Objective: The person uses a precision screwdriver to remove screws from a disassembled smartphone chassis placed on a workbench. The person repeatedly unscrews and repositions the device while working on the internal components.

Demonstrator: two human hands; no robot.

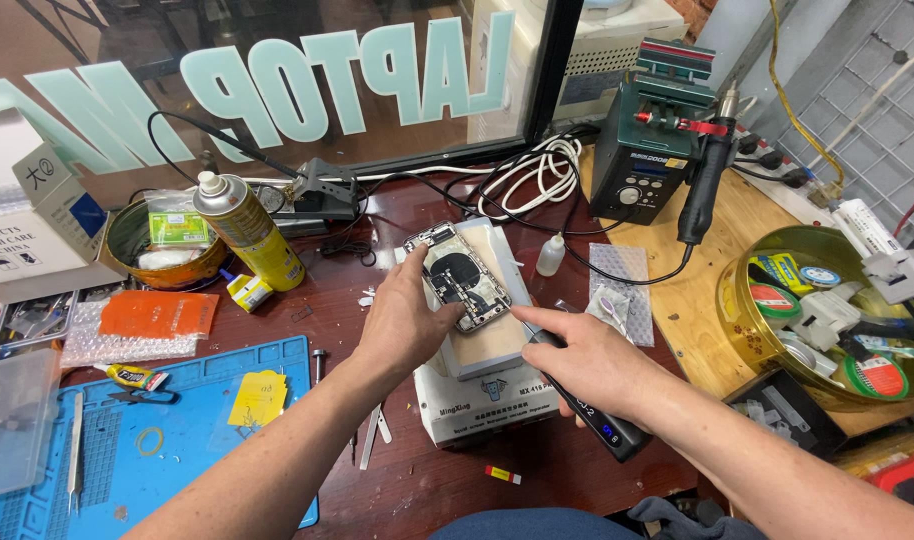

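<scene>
An opened phone [464,273] lies back-up, its insides showing, on a white heating plate device [487,385] in the middle of the desk. My left hand [405,322] rests on the phone's left edge and steadies it. My right hand [580,360] grips a black pen-shaped electric screwdriver [602,422], whose tip points at the phone's lower right corner.
A blue work mat [192,440] with tweezers and a yellow tag lies at the left. A yellow spray can [247,232] stands behind it. A soldering station [649,150] with its handpiece and a round gold tin [747,330] of tape rolls sit at the right.
</scene>
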